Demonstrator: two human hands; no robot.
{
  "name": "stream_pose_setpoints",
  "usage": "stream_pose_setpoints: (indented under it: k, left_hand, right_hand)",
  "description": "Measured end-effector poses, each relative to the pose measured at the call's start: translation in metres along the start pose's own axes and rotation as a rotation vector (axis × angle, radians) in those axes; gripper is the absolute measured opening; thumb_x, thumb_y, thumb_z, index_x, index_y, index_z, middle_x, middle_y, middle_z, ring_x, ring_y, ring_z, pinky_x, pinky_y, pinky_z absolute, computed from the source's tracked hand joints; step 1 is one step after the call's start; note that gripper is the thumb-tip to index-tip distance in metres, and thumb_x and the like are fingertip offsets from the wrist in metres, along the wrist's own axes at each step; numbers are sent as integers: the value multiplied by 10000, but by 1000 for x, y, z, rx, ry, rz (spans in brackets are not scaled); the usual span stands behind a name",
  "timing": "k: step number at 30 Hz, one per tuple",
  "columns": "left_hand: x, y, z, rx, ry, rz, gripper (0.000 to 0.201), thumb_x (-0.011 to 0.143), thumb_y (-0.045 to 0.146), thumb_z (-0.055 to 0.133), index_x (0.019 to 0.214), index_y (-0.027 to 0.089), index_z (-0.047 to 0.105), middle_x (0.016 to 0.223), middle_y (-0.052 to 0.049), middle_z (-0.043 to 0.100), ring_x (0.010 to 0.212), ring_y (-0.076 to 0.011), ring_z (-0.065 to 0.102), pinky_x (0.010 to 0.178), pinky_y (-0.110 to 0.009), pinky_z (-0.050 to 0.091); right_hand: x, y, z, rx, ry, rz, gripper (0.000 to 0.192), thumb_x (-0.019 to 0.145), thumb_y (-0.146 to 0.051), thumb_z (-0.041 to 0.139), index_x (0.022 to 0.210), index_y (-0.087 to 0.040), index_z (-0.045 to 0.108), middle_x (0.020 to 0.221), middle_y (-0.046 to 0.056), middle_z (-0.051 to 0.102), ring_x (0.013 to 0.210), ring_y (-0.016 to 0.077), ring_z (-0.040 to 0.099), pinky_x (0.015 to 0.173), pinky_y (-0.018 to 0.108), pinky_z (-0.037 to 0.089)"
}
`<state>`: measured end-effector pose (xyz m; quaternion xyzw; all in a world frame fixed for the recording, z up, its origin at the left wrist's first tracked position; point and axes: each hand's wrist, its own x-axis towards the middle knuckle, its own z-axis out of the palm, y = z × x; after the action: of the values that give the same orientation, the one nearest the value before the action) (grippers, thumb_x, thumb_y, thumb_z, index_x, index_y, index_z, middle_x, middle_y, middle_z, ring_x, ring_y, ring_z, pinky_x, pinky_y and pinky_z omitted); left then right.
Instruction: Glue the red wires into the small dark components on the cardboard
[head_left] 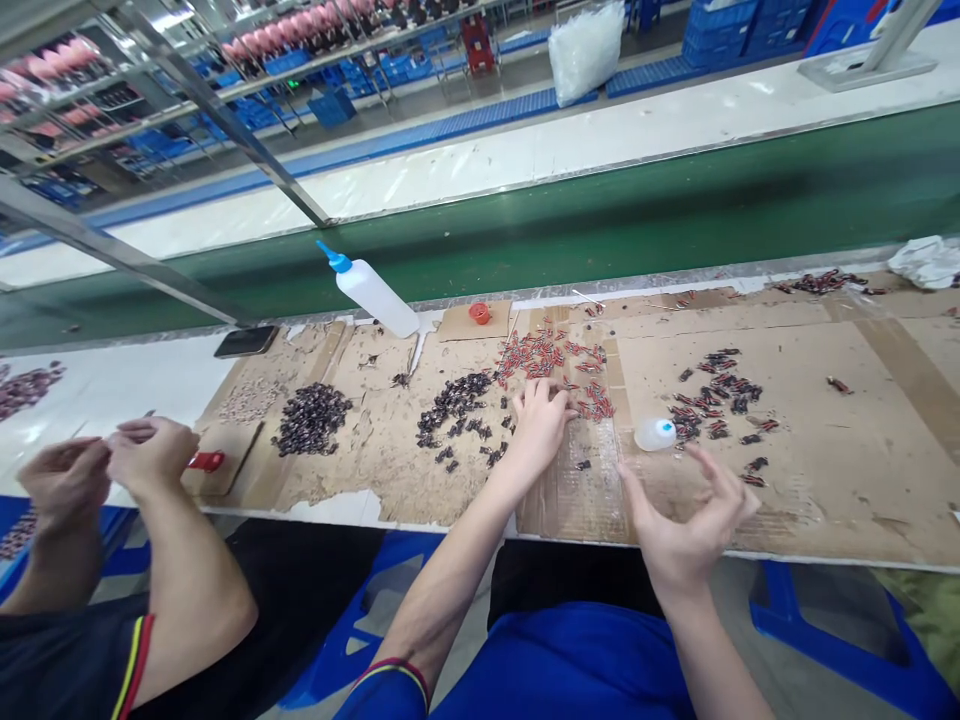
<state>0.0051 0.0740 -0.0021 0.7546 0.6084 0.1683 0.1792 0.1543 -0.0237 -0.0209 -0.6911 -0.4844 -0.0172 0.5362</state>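
Observation:
My left hand (541,425) rests at the lower edge of a spread of small red-and-black parts (532,352), fingers bent and thumb close to the index finger. What lies between those fingertips is too small to tell. My right hand (686,525) is open, thumb and fingers spread, with nothing in it. Just beyond it is a small translucent bottle with a blue tip (655,434), beside a loose group of black-and-red pieces (724,390). Left of my left hand are scattered small black parts (454,405).
A co-worker's hands (112,465) are at the left, near a red-capped object (206,460). A pile of black parts (311,418), a phone (246,341), a white squeeze bottle (379,298) and a red cap (479,314) lie on the cardboard (840,470). A green belt (600,210) runs behind.

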Motion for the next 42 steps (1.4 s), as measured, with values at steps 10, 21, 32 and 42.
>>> stream_pose_setpoints:
  k: [10, 21, 32, 42]
  left_hand:
    - [-67, 26, -15, -99, 196, 184, 154, 913, 175, 553, 881, 261, 677, 1130, -42, 632, 1138, -219, 500, 947, -379, 347]
    - [-77, 4, 19, -110, 83, 17, 190, 826, 227, 699, 1013, 257, 683, 1121, -54, 667, 1090, -249, 553, 917, -436, 379]
    - [-74, 7, 24, -206, 178, -16, 144, 870, 123, 624, 847, 239, 706, 920, -2, 758, 1039, -206, 614, 907, -383, 362]
    - [-81, 13, 18, -316, 222, 52, 188, 874, 149, 629, 906, 292, 747, 882, 6, 780, 984, -214, 630, 908, -413, 353]
  right_hand:
    - [1, -22, 13, 750, -514, 711, 365, 634, -479, 799, 829, -178, 732, 763, 76, 743, 693, 217, 696, 498, 293, 556]
    - [-3, 0, 8, 591, -531, 662, 370, 656, -518, 762, 818, -186, 788, 825, 94, 771, 645, 219, 712, 685, 385, 616]
    - [-11, -4, 14, 605, -543, 695, 362, 651, -500, 768, 796, -170, 748, 867, 107, 768, 808, 256, 733, 836, 430, 591]
    - [-8, -9, 11, 684, -570, 722, 359, 603, -496, 808, 740, -171, 742, 757, 84, 758, 704, 224, 727, 785, 400, 607]
